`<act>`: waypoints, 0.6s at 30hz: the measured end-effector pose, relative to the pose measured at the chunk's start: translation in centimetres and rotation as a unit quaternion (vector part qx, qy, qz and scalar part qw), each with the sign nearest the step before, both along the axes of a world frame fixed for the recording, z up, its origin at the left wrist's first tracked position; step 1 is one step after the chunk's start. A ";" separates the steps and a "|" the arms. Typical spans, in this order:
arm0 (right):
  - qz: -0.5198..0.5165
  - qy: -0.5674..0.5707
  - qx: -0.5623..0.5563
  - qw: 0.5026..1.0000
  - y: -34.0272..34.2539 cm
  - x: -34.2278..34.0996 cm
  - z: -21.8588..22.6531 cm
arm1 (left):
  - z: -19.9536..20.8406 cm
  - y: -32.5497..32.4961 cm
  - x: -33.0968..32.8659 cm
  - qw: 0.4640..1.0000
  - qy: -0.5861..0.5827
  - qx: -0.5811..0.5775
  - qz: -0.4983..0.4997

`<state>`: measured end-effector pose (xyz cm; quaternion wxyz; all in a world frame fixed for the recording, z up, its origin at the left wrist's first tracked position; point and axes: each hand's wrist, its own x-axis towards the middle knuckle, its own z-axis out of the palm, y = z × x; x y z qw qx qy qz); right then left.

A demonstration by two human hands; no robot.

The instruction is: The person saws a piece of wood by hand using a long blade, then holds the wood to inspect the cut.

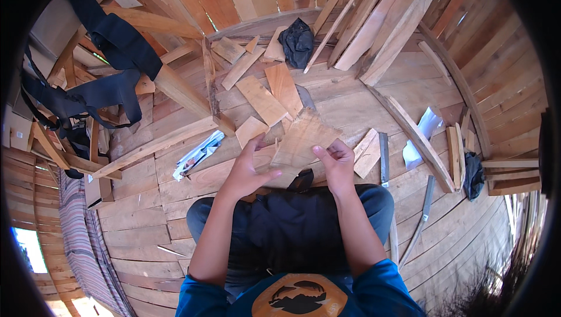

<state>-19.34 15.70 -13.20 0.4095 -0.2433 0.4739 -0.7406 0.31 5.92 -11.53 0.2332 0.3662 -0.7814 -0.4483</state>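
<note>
A thin, rough-edged piece of wood [305,140] is held up over my lap, its far end broken unevenly. My right hand [337,165] pinches its right edge between thumb and fingers. Beside its left edge, my left hand [248,168] has thumb and fingers spread apart; I cannot tell whether the thumb touches the wood. Beyond the hands, a flat board offcut [261,100] and another offcut [283,86] lie on the floor. A smaller block [252,131] rests close to my left fingertips. A dark object [301,181] shows in part below the wood.
A split wood piece [367,152] and a grey metal strip [384,159] lie right of my right hand. Long planks [385,24] lean at the far wall near a black plastic bag [297,42]. A crumpled wrapper [198,154] sits at left; black straps [111,92] hang over timber.
</note>
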 end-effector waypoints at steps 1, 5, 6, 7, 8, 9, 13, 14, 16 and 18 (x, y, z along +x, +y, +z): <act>-0.014 -0.021 0.002 1.000 0.1 -0.2 0.5 | -0.7 -0.2 -0.4 1.000 -0.010 0.005 -0.026; -0.051 -0.064 -0.020 0.996 0.2 -1.9 0.1 | -1.2 -1.7 -2.1 0.985 -0.120 0.048 -0.115; -0.043 -0.045 0.015 0.998 0.4 -2.8 -0.6 | -0.8 -1.9 -2.4 0.985 -0.125 -0.003 -0.116; -0.038 -0.025 0.053 0.998 1.0 -4.1 -1.6 | -0.1 -1.9 -3.0 0.983 -0.128 -0.052 -0.120; -0.029 -0.008 0.088 0.996 1.4 -4.9 -1.7 | 0.4 -2.1 -3.0 0.978 -0.135 -0.102 -0.118; -0.047 0.022 0.086 0.995 2.2 -5.8 -1.5 | 0.5 -2.3 -2.9 0.977 -0.126 -0.124 -0.116; -0.163 0.149 0.148 0.964 8.3 -10.7 0.9 | 0.4 -3.3 -0.7 0.969 -0.140 -0.180 -0.095; -0.184 0.171 0.176 0.952 10.4 -12.6 -0.2 | -0.2 -3.6 -0.2 0.968 -0.142 -0.185 -0.088; -0.206 0.208 0.283 0.913 15.1 -16.0 -3.7 | -1.4 -4.3 0.0 0.963 -0.178 -0.180 -0.093; -0.120 0.347 0.454 0.812 20.7 -18.3 -10.1 | -3.3 -4.6 0.7 0.961 -0.191 -0.180 -0.082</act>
